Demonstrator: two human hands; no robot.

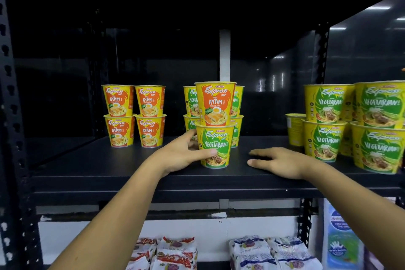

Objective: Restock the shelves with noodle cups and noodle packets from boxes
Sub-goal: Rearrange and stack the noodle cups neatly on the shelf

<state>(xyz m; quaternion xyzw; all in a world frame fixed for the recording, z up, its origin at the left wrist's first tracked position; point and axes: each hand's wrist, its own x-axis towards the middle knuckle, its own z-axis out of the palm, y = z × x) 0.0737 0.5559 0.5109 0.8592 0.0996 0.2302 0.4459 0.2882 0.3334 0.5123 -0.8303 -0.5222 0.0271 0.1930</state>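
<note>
**A:** What stands at the left end of the shelf (pixel 98 173)?

**B:** Four orange Ayam cups (pixel 134 116), in two stacks of two, set well back from the front edge.

**A:** And the left hand (pixel 179 156)?

**B:** Its fingers and thumb curl round a green Vegetarian cup (pixel 215 149) near the middle of the front edge. A single Ayam cup (pixel 215 103) sits on top of that one. More stacked Vegetarian cups (pixel 189 103) stand just behind.

**A:** The right hand (pixel 279 162)?

**B:** It lies palm down on the shelf with the fingers straight, holding nothing. It is just right of the gripped cup but apart from it.

**A:** Further right?

**B:** A cluster of Vegetarian cups (pixel 350 120), stacked two high, reaches the right end. Below the shelf lie red noodle packets (pixel 171 252) and, to their right, blue noodle packets (pixel 271 252).
</note>
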